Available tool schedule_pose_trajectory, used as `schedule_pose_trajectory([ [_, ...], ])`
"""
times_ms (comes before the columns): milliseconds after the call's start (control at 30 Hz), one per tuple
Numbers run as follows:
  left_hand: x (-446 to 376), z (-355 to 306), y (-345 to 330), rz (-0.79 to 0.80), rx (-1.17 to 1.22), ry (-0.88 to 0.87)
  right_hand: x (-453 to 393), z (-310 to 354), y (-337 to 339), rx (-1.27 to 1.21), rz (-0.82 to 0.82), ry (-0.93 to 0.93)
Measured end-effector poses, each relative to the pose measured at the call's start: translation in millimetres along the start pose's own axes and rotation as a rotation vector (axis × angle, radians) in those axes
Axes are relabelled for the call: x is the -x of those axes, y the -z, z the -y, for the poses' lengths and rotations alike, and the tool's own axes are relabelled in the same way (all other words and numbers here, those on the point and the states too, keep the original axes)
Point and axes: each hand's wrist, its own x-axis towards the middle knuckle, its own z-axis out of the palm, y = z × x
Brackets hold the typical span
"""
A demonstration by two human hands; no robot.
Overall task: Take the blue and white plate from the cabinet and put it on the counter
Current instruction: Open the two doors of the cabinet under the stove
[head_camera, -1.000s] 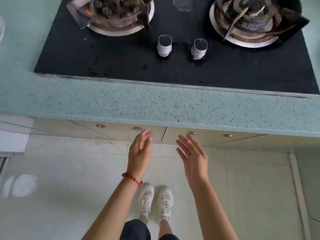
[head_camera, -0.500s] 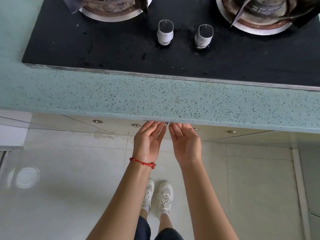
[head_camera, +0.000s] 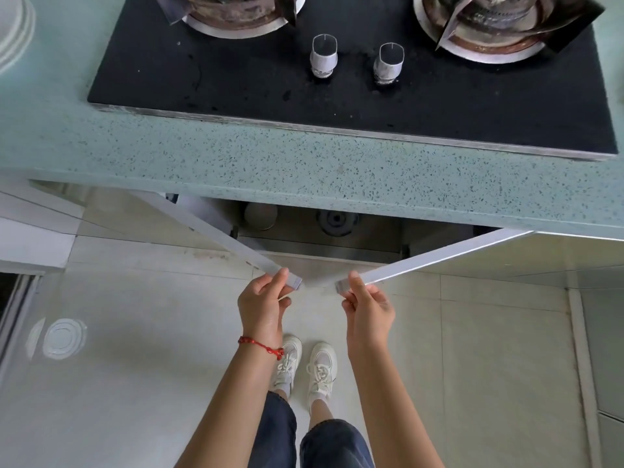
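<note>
Under the speckled green counter [head_camera: 304, 163] the cabinet's two doors stand swung out toward me. My left hand [head_camera: 261, 304] grips the top corner of the left door [head_camera: 216, 231]. My right hand [head_camera: 366, 307] grips the top corner of the right door [head_camera: 439, 256]. Between the doors I see a dark strip of the cabinet's inside [head_camera: 371, 231], with a round grey object [head_camera: 260, 216] and a dark round part [head_camera: 336, 221]. No blue and white plate shows in this view.
A black two-burner gas hob [head_camera: 337, 89] with two knobs sits in the counter. White plates [head_camera: 13, 32] lie at the counter's far left. My feet in white shoes [head_camera: 305, 366] stand on the pale tiled floor, with a round floor drain [head_camera: 62, 337] to the left.
My hands went from open in the air to the door edges under the counter, then pulled both doors outward. The cabinet now stands open.
</note>
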Motion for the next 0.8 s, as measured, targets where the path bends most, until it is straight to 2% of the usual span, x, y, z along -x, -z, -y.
schedule_pose_trajectory([
  [367,21.3,13.5,61.0,-0.121,-0.320,-0.178,31.0,-12.2,66.5,0.211,-0.087,0.119],
  [800,33.7,14.1,159.5,-0.096,-0.317,-0.238,58.1,-18.1,126.4,0.304,-0.229,0.300],
])
